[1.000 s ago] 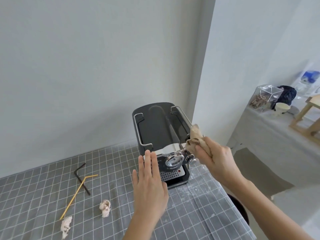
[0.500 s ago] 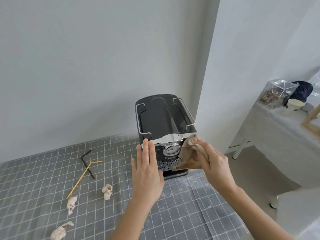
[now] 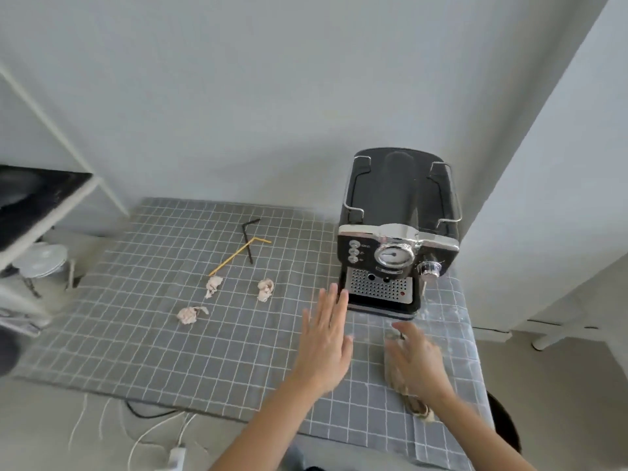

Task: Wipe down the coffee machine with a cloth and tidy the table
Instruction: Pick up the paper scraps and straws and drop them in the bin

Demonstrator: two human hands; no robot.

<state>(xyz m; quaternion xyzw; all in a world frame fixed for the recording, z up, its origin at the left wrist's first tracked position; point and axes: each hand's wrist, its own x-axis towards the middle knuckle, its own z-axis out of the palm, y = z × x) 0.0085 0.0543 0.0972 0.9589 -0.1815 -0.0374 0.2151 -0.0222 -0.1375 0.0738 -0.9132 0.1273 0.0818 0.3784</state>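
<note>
A black and chrome coffee machine (image 3: 397, 212) stands at the back right of the grey checked table mat (image 3: 136, 334). My left hand (image 3: 326, 341) hovers flat with fingers apart, just in front of the machine's left corner, holding nothing. My right hand (image 3: 416, 362), blurred, lies flat with fingers spread on a brown cloth (image 3: 416, 407) that rests on the mat in front of the machine. Three crumpled paper balls (image 3: 213, 285) (image 3: 265, 289) (image 3: 188, 314) lie mid-mat, with a yellow straw (image 3: 238, 254) and a black straw (image 3: 248, 239) behind them.
White dust (image 3: 438, 311) marks the mat near the machine's base. A white shelf with a dark board (image 3: 40, 198) and a lidded jar (image 3: 42, 260) stand at the left. Cables (image 3: 153, 433) trail on the floor at the front. A dark bin (image 3: 503, 423) sits under the table's right edge.
My right hand has come down from the machine's front with the cloth and now lies on it on the mat. My left hand pulled back from the machine. The view swung left.
</note>
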